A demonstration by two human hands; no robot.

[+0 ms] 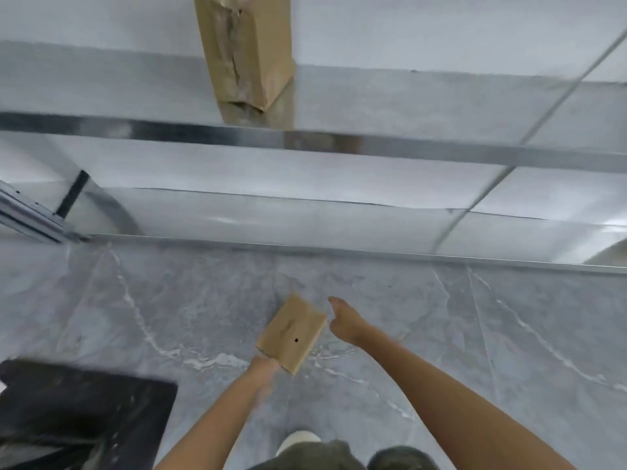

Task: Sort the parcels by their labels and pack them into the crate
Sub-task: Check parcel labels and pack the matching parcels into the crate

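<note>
Left grip point(266, 366) pinches the parcel point(291, 332) by one corner; right grip point(342, 322) spread beside it, empty. Thin hold could slip, dropping it.

Counting two parcels: small parcel point(291, 332), tall parcel point(246, 52). One crate point(84, 412). Two hands: left hand point(264, 366), right hand point(344, 320). One shoe point(298, 440).

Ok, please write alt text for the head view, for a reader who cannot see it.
A person's left hand holds a small brown parcel by its near corner above a grey marbled floor, the right hand close beside it. A blurred black crate lies lower left.
</note>
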